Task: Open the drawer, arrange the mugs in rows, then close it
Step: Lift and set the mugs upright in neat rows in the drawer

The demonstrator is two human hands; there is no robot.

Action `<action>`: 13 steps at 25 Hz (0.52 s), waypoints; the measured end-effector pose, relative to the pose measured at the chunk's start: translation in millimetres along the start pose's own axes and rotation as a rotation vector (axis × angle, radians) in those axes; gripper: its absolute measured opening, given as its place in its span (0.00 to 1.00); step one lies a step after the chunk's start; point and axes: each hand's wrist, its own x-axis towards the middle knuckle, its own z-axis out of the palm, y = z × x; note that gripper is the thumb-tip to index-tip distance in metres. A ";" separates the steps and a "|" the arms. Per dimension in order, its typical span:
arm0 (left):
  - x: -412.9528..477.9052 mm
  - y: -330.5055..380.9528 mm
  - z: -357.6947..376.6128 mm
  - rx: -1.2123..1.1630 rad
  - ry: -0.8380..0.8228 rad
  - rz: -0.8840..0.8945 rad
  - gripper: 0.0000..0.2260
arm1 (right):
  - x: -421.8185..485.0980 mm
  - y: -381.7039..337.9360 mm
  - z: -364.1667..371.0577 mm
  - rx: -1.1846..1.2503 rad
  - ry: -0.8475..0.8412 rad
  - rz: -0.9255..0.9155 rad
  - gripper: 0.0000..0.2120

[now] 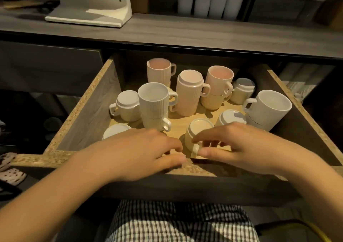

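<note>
The wooden drawer (87, 110) stands pulled out, holding several pale mugs in no clear rows. Some are stacked upright, like the white stack (154, 106) and the pink stack (218, 87). Others stand upside down, such as the pink mug (189, 93). At the front middle sits an upside-down cream mug (196, 132). My right hand (239, 145) pinches its handle with thumb and fingers. My left hand (141, 149) hovers just left of that mug, fingers apart, over the drawer's front edge. It partly hides a white upside-down mug (115, 131).
A large white mug stack (267, 110) stands at the drawer's right wall. Above runs a grey countertop (185, 32) with a white monitor stand (89, 13). My checked shorts (181, 223) are below the drawer front.
</note>
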 end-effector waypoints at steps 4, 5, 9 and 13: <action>6.9 -27.5 -17.1 0.067 0.073 -0.037 0.18 | 43.0 2.8 -12.5 -0.087 0.058 -0.022 0.18; 8.3 -37.1 -20.6 0.079 0.065 -0.054 0.17 | 54.3 2.1 -15.3 -0.113 0.059 -0.038 0.18; 15.0 -76.9 -31.6 0.182 -0.023 -0.183 0.19 | 96.0 -3.9 -21.5 -0.187 0.043 -0.110 0.17; 26.3 -104.2 -25.0 0.240 -0.198 -0.274 0.19 | 128.0 -9.6 -8.4 -0.188 -0.029 -0.125 0.18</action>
